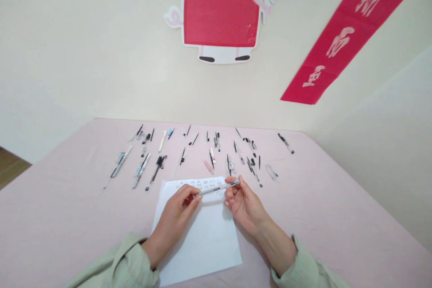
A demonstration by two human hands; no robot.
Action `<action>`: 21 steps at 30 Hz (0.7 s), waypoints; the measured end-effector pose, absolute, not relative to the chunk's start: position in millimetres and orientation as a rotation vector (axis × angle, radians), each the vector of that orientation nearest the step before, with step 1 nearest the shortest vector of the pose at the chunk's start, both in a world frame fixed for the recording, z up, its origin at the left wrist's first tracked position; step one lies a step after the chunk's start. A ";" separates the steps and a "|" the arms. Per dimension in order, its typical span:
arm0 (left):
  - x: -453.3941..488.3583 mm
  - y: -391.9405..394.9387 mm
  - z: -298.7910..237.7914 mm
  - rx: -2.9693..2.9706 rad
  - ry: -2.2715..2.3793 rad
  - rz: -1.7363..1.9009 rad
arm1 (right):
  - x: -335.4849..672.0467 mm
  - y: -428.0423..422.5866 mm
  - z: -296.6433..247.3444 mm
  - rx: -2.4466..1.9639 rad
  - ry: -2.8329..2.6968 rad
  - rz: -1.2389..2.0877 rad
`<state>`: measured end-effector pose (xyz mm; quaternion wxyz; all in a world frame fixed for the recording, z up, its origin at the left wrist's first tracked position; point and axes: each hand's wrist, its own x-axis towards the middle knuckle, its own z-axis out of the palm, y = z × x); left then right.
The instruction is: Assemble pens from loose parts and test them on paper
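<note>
Between my two hands a slim clear pen (218, 188) is held slantwise, its right end a little higher. My left hand (178, 213) pinches the left end between thumb and fingers. My right hand (248, 207) grips the right end with thumb and forefinger, the other fingers curled below. Under the pen lies a white sheet of paper (199, 243) with rows of small handwriting near its top edge; the lower part is blank. Part of the sheet is covered by my left hand.
Pen parts, caps and refills lie in rows across the pink tablecloth (84, 207) beyond the paper. At the left are patterned pens (141, 171); a black-capped pen (285, 143) lies far right. A wall with a red banner (337, 45) rises behind the table.
</note>
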<state>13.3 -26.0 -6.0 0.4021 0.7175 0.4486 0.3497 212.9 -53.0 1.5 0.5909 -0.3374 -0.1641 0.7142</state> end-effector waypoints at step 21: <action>15.6 -29.8 -5.9 1.892 0.982 0.701 | 201.3 -60.0 6.6 -1.199 -1.163 1.132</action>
